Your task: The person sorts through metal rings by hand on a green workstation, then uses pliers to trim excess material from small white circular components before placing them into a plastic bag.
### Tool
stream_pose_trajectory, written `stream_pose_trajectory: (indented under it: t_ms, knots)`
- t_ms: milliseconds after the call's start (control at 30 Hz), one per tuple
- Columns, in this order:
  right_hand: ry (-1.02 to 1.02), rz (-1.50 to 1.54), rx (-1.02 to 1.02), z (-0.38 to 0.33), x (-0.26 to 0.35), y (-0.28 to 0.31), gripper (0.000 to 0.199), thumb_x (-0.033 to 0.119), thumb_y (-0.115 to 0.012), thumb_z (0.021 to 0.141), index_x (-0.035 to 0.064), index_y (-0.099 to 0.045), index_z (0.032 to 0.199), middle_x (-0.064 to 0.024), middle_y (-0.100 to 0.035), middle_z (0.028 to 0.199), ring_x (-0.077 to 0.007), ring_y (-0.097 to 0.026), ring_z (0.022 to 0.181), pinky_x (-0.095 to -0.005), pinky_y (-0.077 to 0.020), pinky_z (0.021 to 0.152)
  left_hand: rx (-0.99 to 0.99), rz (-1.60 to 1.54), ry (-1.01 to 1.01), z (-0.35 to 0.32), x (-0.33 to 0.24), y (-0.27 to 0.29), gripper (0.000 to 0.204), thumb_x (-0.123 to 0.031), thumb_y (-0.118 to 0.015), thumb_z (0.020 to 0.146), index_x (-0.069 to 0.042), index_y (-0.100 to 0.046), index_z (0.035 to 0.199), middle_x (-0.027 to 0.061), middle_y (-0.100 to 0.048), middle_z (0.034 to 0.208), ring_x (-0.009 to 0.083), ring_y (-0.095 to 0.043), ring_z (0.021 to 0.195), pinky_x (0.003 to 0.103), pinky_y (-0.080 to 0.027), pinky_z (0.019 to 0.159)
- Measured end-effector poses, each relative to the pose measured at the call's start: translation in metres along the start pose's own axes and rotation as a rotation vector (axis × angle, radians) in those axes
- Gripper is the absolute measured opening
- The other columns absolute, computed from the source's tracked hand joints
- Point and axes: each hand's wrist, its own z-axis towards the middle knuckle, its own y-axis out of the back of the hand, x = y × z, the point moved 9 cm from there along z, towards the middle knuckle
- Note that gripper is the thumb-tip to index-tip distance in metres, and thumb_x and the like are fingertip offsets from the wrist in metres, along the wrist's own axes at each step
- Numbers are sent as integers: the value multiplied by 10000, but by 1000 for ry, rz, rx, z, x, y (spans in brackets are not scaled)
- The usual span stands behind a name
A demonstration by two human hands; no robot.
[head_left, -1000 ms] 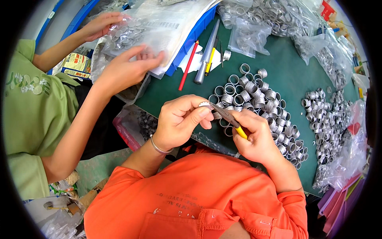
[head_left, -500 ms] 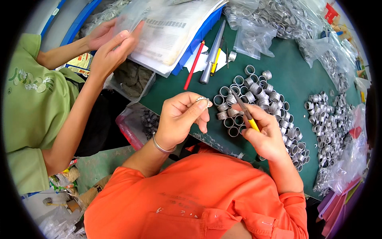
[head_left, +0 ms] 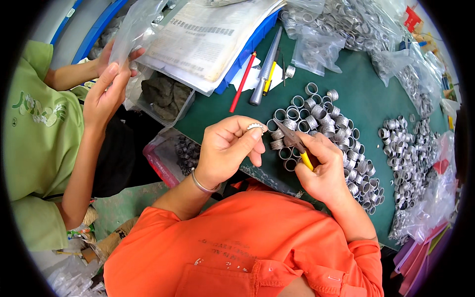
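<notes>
My left hand (head_left: 228,150) pinches a small silver ring (head_left: 256,127) between thumb and fingertips, just above the near edge of the green table (head_left: 366,104). My right hand (head_left: 325,168) grips small pliers with yellow handles (head_left: 298,145); their dark jaws point up and left toward the ring, a short gap away. Right behind both hands lies a cluster of silver rings (head_left: 316,116) standing on the mat. I wear an orange shirt and a thin bangle on my left wrist.
More ring piles (head_left: 403,148) and clear bags of rings (head_left: 341,24) cover the table's right and far side. A red pencil (head_left: 242,81), a grey tool (head_left: 264,69) and papers on a blue tray (head_left: 208,39) lie at the back. A person in green (head_left: 39,143) at the left handles a plastic bag (head_left: 131,32).
My hands drew slightly apart, the pliers coming off the ring. The person at left moved both hands from the paper stack to a plastic bag held up at the left.
</notes>
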Motion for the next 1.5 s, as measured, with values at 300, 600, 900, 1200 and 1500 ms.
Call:
stream_pose_trajectory:
  t_ms: [300,600,900,1200,1500]
  knots:
    - [5,-20,-24,0,0,1,481,-71,-529,616,53,-624,1070,-99,-495,753,-225,-490,660,-296,-419,597,-22,41,-40,1,-5,6,106,-53,-520,903,22,-575,953,87,-597,660,120,-548,483,225,-460,448]
    - [-205,528,142,-7,-22,-27,410,-84,-479,690,35,-578,1070,7,-451,752,-81,-449,668,-208,-370,581,-215,35,-116,-11,-23,55,111,-96,-561,901,2,-587,948,73,-619,760,108,-569,612,209,-458,527]
    - [-318,824,281,-1,-2,-57,289,-52,-510,785,19,-545,1063,17,-441,744,-61,-433,576,-202,-374,497,-222,-327,-140,-29,-32,74,271,-127,-486,940,34,-522,1155,158,-619,1015,194,-623,869,271,-525,730]
    - [-319,814,293,6,10,-76,228,-47,-524,795,27,-516,1011,7,-463,746,-64,-458,582,-206,-391,491,-145,-678,-132,-33,-47,77,419,-247,-361,985,51,-406,1278,240,-458,1293,317,-453,1221,377,-437,992]
    - [-321,1128,163,78,59,-82,182,33,-575,808,89,-461,939,-41,-502,745,-145,-506,648,-286,-397,503,91,-914,-148,-26,-62,94,507,-371,-264,989,-27,-329,1356,188,-355,1396,265,-352,1278,362,-343,1030]
